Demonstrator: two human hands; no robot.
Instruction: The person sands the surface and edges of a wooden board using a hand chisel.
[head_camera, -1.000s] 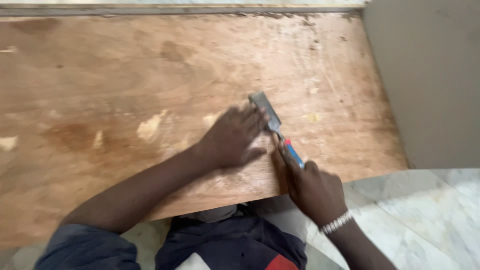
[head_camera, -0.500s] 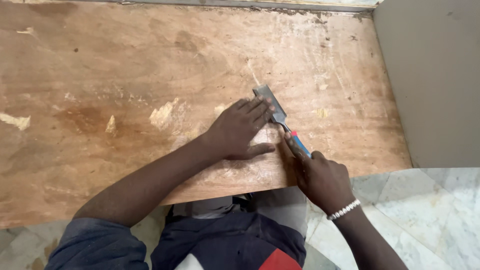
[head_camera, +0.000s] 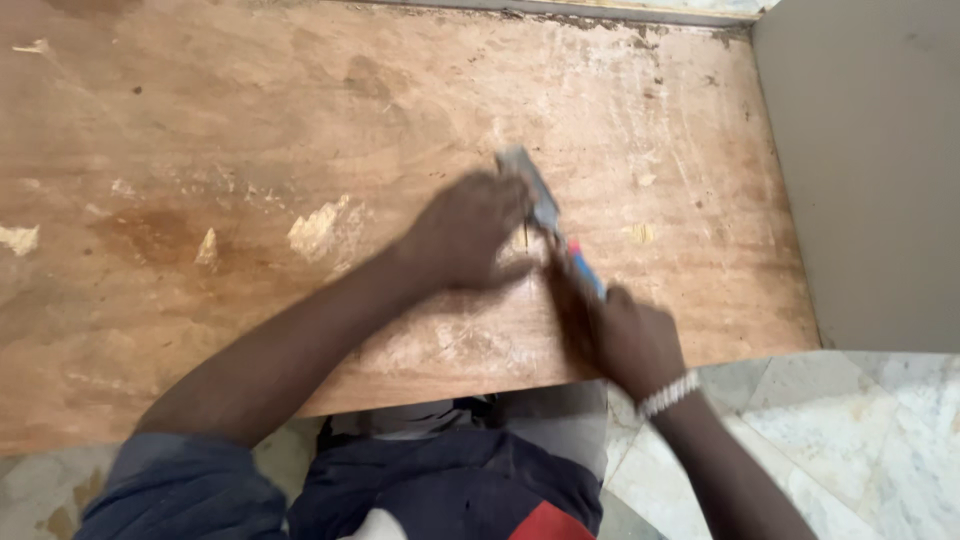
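On plywood board (head_camera: 300, 150): right hand (head_camera: 625, 340) grip pinching scraper (head_camera: 550, 215) handle, blade beyond fingers.

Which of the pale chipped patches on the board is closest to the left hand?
The largest pale patch, just left of the left hand. The small sliver and the edge patch lie farther left.

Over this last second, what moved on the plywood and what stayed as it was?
The scraper has slid further up the plywood board, away from the person, its blade now blurred by motion. The right hand keeps its grip on the handle, and the left hand still presses down beside the blade. The board itself and its pale chipped patches are unchanged.
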